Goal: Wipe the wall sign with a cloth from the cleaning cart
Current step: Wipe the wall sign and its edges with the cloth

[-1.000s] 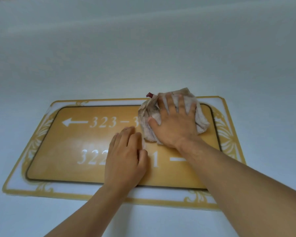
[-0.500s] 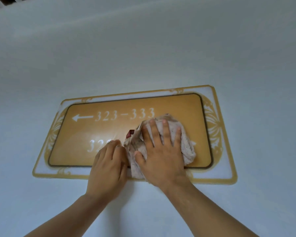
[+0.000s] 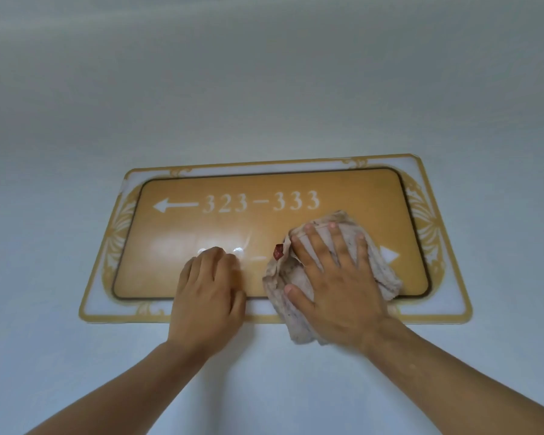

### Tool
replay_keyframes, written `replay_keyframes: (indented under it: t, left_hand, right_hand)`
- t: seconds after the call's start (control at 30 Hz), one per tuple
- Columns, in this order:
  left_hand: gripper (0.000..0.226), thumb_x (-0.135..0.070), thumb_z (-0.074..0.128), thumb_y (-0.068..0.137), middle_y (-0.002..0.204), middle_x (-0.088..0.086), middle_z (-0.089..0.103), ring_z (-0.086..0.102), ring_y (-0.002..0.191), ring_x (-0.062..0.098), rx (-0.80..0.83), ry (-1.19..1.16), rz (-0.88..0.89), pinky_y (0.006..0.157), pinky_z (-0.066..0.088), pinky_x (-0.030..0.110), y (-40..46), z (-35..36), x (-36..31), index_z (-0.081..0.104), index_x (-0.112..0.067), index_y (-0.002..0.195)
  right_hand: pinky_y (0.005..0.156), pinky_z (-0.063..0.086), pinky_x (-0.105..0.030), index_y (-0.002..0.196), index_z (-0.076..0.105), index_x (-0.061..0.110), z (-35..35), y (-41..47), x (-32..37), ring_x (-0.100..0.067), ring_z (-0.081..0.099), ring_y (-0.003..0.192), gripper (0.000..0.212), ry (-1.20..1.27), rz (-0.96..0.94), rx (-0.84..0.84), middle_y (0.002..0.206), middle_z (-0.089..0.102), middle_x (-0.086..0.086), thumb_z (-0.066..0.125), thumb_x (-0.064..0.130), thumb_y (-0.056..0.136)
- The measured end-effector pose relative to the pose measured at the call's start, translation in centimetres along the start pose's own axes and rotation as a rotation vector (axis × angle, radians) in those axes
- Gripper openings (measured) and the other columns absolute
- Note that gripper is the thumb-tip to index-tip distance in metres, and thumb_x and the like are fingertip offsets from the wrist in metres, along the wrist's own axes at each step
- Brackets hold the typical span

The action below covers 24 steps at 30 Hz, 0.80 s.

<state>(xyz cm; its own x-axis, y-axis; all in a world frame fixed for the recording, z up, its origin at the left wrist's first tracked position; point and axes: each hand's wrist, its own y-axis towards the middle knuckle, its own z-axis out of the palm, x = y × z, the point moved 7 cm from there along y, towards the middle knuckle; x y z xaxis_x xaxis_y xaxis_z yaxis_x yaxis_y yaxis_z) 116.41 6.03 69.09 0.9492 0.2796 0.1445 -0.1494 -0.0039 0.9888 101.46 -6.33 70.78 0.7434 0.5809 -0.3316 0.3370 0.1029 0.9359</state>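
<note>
A gold wall sign (image 3: 264, 183) with white numbers "323-333" and a left arrow hangs on the white wall. My right hand (image 3: 333, 277) lies flat with spread fingers on a crumpled pale speckled cloth (image 3: 387, 271), pressing it against the sign's lower right part. A small red tag (image 3: 277, 251) sticks out at the cloth's left edge. My left hand (image 3: 208, 293) rests on the sign's lower middle, fingers together and bent a little, holding nothing. The hands and cloth hide the lower row of numbers; a white right arrow tip (image 3: 390, 255) shows past the cloth.
Plain white wall (image 3: 264, 89) surrounds the sign on all sides. The sign has a clear border with gold ornament (image 3: 427, 221) at its ends. The cleaning cart is out of view.
My right hand has slid the cloth from the sign's upper middle down to its lower right. My left hand stayed on the lower middle. The sign sits a little differently in the picture.
</note>
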Motion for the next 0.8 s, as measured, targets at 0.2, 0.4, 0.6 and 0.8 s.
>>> replay_keyframes:
  t: [0.2, 0.4, 0.6, 0.8]
  left_hand:
    - [0.039, -0.019, 0.050, 0.078, 0.121, 0.014, 0.055, 0.049, 0.115, 0.033, -0.022, -0.066, 0.014, 0.101, 0.039, 0.043, 1.4, 0.2, 0.4, 0.057, -0.007, 0.114]
    - [0.039, -0.023, 0.047, 0.081, 0.122, 0.012, 0.059, 0.051, 0.124, 0.030, -0.028, -0.015, 0.151, 0.112, 0.033, 0.053, 1.9, 0.8, -0.2, 0.060, -0.007, 0.115]
    - [0.041, -0.022, 0.046, 0.079, 0.126, 0.012, 0.057, 0.050, 0.125, 0.032, -0.012, -0.046, 0.169, 0.114, 0.031, 0.052, 1.5, 2.4, -0.8, 0.061, -0.007, 0.114]
    - [0.041, -0.023, 0.047, 0.078, 0.123, 0.013, 0.059, 0.053, 0.123, 0.032, -0.068, -0.076, 0.174, 0.111, 0.035, 0.053, 1.5, 2.3, -0.5, 0.063, -0.005, 0.111]
  right_hand:
    - [0.118, -0.001, -0.063, 0.157, 0.002, 0.037, 0.3, 5.3, -1.2, -0.026, -0.005, 0.153, 0.076, -0.028, 0.059, -0.027, 0.167, 0.001, 0.009, 0.016, 0.072, 0.091]
    - [0.117, -0.008, -0.062, 0.156, 0.000, 0.038, 0.0, 12.3, -2.6, -0.026, -0.013, 0.152, 0.079, 0.006, 0.194, -0.065, 0.167, -0.005, 0.008, 0.006, 0.075, 0.087]
    - [0.116, -0.009, -0.064, 0.157, 0.004, 0.036, -0.8, 18.5, -3.1, -0.031, -0.008, 0.152, 0.079, 0.036, 0.271, -0.059, 0.168, 0.000, 0.006, 0.010, 0.073, 0.087]
    - [0.116, -0.006, -0.065, 0.157, 0.006, 0.034, -1.0, 21.2, -3.0, -0.033, -0.006, 0.152, 0.078, 0.042, 0.282, -0.054, 0.168, 0.001, 0.003, 0.012, 0.071, 0.089]
